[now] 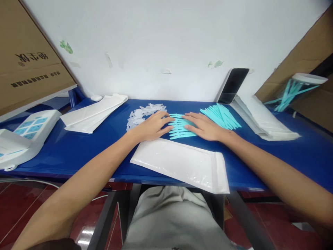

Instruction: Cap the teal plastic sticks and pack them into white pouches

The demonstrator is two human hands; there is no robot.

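Observation:
A row of thin turquoise plastic sticks (179, 127) lies side by side on the blue table, between my two hands. My left hand (155, 125) rests at the row's left ends, fingers apart. At the right ends is my right hand (204, 125), its fingers spread over the sticks. Past my left hand sits a heap of small translucent whitish plastic pieces (137, 114), partly hidden by it. A loose pile of more turquoise sticks (222, 116) is just beyond my right hand. In front of both hands lies a flat white plastic packet (182, 161), slanting over the table's front edge.
White packets lie at the left (93, 114) and right (265, 118). A phone (232, 86) leans on the wall. A clear container of turquoise sticks (292, 90) is at far right. A white device with blue panels (33, 133) and a cardboard box (33, 66) stand left.

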